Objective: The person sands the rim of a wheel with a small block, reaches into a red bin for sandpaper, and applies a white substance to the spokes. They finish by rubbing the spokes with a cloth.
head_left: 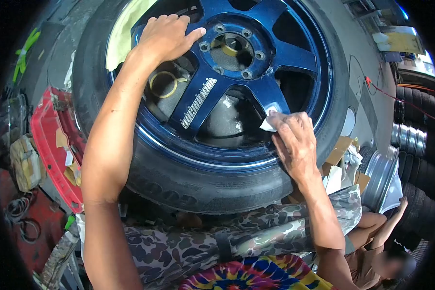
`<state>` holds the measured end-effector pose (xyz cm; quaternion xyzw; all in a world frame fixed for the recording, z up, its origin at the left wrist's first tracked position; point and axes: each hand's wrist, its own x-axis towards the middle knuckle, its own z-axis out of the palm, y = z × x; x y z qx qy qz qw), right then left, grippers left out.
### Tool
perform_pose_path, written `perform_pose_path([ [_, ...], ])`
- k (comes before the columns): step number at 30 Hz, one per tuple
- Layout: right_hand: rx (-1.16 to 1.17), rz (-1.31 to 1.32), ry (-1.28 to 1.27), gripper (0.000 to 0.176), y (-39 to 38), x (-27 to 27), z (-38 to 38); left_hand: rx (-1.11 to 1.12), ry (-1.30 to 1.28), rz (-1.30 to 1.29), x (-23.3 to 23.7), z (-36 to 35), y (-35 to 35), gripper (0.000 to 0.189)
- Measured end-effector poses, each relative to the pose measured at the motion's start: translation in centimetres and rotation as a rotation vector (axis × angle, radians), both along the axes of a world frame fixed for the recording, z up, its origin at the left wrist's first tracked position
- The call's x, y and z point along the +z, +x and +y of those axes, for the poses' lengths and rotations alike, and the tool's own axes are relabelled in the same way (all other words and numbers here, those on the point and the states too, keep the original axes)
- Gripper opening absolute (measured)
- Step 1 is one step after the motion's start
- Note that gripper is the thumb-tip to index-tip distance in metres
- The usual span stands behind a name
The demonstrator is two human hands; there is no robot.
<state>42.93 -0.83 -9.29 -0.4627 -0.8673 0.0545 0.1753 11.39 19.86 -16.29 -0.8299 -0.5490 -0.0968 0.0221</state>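
Observation:
A large tire (227, 191) with a blue spoked wheel (212, 96) fills the middle of the head view. My left hand (168, 37) rests on a spoke at the upper left, fingers curled over it and thumb stretched toward the hub. My right hand (295, 140) pinches a small white cloth or paper (269, 124) against the lower right spoke. White lettering (199, 104) marks the lower left spoke. Pale yellow masking material (123, 36) lies along the rim at the upper left.
A red plastic part (50, 150) stands at the left. Another person (377, 246) is at the lower right, near a silver rim (379, 174). Stacked tires (420, 104) line the right side. A red cable (398, 99) crosses the floor.

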Motion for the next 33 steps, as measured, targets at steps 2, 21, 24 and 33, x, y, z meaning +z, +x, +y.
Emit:
perform_pose_path([
  [2, -0.035, -0.033, 0.032, 0.048, 0.11, -0.12, 0.55, -0.002, -0.026, -0.007, 0.12, -0.06, -0.08, 0.065],
  [21, -0.002, -0.013, -0.002, 0.052, 0.15, -0.24, 0.19, 0.015, -0.090, 0.011, 0.63, 0.04, 0.17, 0.067],
  [24, -0.011, -0.037, 0.011, 0.051, 0.56, 0.29, 0.30, 0.007, -0.052, 0.004, 0.48, 0.00, 0.11, 0.067],
  [33, -0.028, -0.039, -0.001, 0.049, 0.41, 0.04, 0.09, 0.017, -0.083, 0.012, 0.81, -0.03, 0.21, 0.069],
])
